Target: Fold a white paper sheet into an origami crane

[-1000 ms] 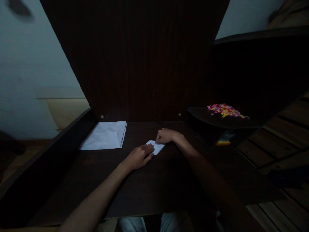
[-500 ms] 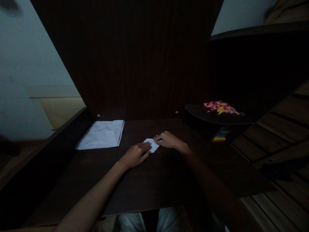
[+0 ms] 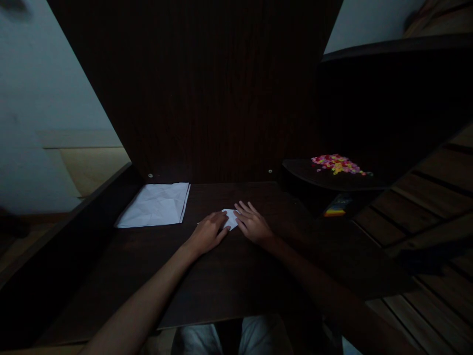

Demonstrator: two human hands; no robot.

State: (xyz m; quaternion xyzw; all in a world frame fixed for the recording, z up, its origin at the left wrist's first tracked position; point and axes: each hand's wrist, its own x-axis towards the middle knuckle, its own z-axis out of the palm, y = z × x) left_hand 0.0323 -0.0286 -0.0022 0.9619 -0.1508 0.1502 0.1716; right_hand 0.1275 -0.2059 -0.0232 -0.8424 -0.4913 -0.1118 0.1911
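Note:
A small folded piece of white paper (image 3: 231, 220) lies on the dark wooden desk (image 3: 229, 286), partly covered by both hands. My left hand (image 3: 210, 231) rests over its left side, palm down, thumb apart from the fingers and pointing along the near edge. My right hand (image 3: 254, 223) lies flat with spread fingers at the paper's right edge, its fingertips pointing away from me. Neither hand is closed around the paper. To the left lies a stack of creased white sheets (image 3: 154, 206), apart from my hands.
A heap of small pink, red and yellow pieces (image 3: 338, 163) sits on the raised corner shelf (image 3: 295, 170) at the right. Beneath it a yellow and dark item (image 3: 335, 212) is tucked. A tall back panel (image 3: 207, 98) and a left side board (image 3: 74, 241) bound the desk.
My right hand has opened from bent fingers to spread, flat ones. My left hand has shifted slightly left, and the folded paper has moved a little left and away.

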